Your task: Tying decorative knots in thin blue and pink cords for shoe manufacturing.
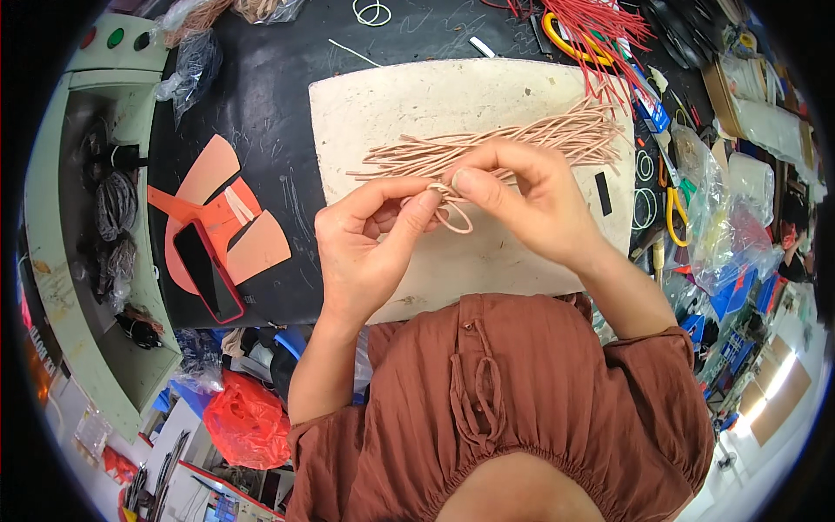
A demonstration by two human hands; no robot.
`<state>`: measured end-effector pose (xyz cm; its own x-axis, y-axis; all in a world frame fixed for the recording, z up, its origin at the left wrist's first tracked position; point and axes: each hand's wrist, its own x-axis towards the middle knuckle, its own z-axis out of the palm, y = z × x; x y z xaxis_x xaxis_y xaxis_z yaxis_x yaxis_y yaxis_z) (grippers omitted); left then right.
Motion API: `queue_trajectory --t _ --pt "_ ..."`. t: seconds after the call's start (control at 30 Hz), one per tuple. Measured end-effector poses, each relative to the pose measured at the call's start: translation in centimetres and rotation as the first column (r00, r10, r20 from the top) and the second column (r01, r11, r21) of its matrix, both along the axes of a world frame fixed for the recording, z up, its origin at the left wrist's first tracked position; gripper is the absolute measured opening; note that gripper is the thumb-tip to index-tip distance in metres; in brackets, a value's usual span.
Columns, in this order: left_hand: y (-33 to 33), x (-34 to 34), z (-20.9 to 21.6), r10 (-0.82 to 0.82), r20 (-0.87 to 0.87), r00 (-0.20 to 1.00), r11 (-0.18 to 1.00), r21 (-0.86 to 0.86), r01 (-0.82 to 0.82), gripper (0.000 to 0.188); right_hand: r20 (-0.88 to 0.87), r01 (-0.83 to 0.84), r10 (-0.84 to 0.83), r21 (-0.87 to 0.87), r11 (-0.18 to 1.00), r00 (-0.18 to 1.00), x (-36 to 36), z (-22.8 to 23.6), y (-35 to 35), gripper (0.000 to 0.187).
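Between my two hands is a thin beige cord point(459, 228), bent into a small loop that hangs below the fingertips. My left hand point(370, 239) pinches it between thumb and forefinger. From the other side, my right hand point(531, 196) grips the same cord with thumb and forefinger, its fingertips close to the left ones. The crossing of the cord is partly hidden by the fingers. Just beyond the hands, a bundle of similar beige cords point(391, 158) lies on a cream board point(365, 104).
A red-edged phone point(209, 271) rests on orange and peach cut pieces point(259, 248) at the left. Red cords point(600, 30) and yellow-handled scissors point(570, 39) lie at the far right. A black strip point(604, 193) sits on the board. Yellow-handled scissors point(674, 217) and plastic bags point(718, 235) crowd the right side.
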<state>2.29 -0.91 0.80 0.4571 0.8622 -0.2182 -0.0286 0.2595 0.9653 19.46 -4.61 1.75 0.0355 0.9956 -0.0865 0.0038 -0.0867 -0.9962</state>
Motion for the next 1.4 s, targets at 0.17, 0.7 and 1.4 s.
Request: queue_trajectory --t 0.17,0.7,1.4 --pt "0.9 -0.6 0.7 -0.179 -0.095 0.979 0.974 0.121 0.189 0.008 -0.007 -0.209 0.211 -0.191 0.959 0.977 1.1 0.9 0.3 0.014" --pt "1.1 -1.1 0.8 0.067 0.152 0.986 0.97 -0.24 -0.029 0.015 0.285 -0.058 0.039 0.059 0.997 0.958 0.8 0.0 -0.7 0.01" --pt "0.9 -0.8 1.0 -0.083 0.172 0.982 0.873 -0.463 0.155 0.017 0.328 -0.143 0.08 0.175 0.974 0.941 1.2 0.5 0.3 0.024"
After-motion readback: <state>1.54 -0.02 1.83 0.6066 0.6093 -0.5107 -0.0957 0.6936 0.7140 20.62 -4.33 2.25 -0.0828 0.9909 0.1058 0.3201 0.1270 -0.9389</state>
